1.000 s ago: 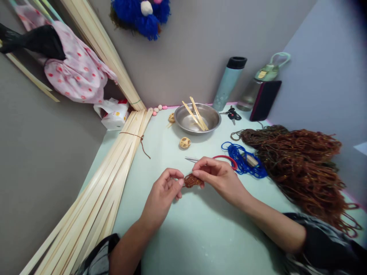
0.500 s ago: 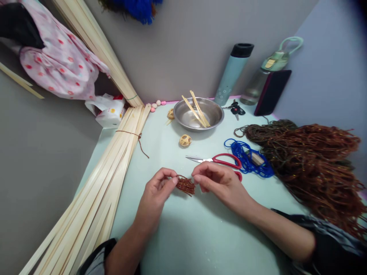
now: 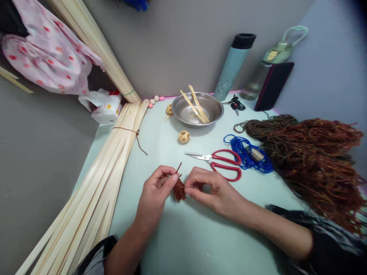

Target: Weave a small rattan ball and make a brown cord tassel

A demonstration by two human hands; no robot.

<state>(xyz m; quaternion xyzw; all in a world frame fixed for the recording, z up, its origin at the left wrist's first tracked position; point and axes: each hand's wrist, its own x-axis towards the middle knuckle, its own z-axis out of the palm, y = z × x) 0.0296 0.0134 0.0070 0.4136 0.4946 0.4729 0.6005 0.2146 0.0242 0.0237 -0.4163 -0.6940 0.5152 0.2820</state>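
A small brown tassel of cut cord (image 3: 179, 191) hangs from my left hand (image 3: 158, 189), whose thumb and forefinger pinch its top. One loose cord end sticks up above that pinch. My right hand (image 3: 213, 191) is at the tassel's right side, thumb and forefinger pressed together against its strands; whether a strand is caught between them is too small to tell. Just beyond the right hand lie red-handled scissors (image 3: 225, 152), blades apart only slightly and pointing left. A little woven ball (image 3: 184, 136) rests on the table behind the tassel.
Bundled pale wooden strips (image 3: 106, 172) cover the left side. A metal bowl (image 3: 183, 121) with thin strips stands at the back, near a blue tumbler (image 3: 233, 68), a clear bottle (image 3: 258, 78) and a phone (image 3: 273, 88). Blue cord (image 3: 241, 149) and brown yarn (image 3: 318, 152) lie at right.
The tassel has turned from lying sideways to hanging downward. My right hand has moved left to touch it, uncovering more of the scissors. The view has shifted slightly.
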